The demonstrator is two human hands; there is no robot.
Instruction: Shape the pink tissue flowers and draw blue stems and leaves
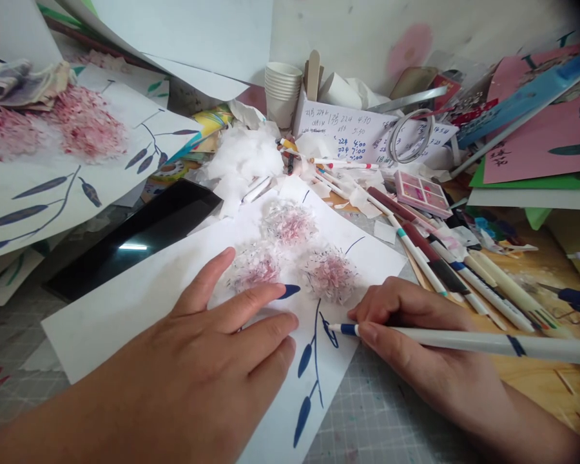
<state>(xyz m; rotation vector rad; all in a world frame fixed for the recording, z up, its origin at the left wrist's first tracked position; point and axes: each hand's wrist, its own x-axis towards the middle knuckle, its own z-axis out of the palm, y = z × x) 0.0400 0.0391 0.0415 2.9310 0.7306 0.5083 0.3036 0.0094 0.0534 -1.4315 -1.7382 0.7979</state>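
My right hand [415,335] is closed round a white marker pen [454,339] with a blue collar. Its tip touches a blue leaf outline [329,330], partly filled in, beside a drawn stem. My left hand [212,348] lies with fingers spread on the white sheet of paper [140,290], covering part of the drawing. Above the fingers, three fluffy pink-and-white flowers [331,274] sit on the sheet. Filled blue leaves [302,419] hang along the stem below, and another blue leaf [290,291] shows by my left fingertips.
A black tablet-like panel [140,238] lies behind the sheet at left, near another flower picture [29,187]. White fluff [244,154], stacked paper cups [283,93] and a small box with handwriting [338,132] stand at the back. Several pens [493,290] and a pink palette [423,192] crowd the right.
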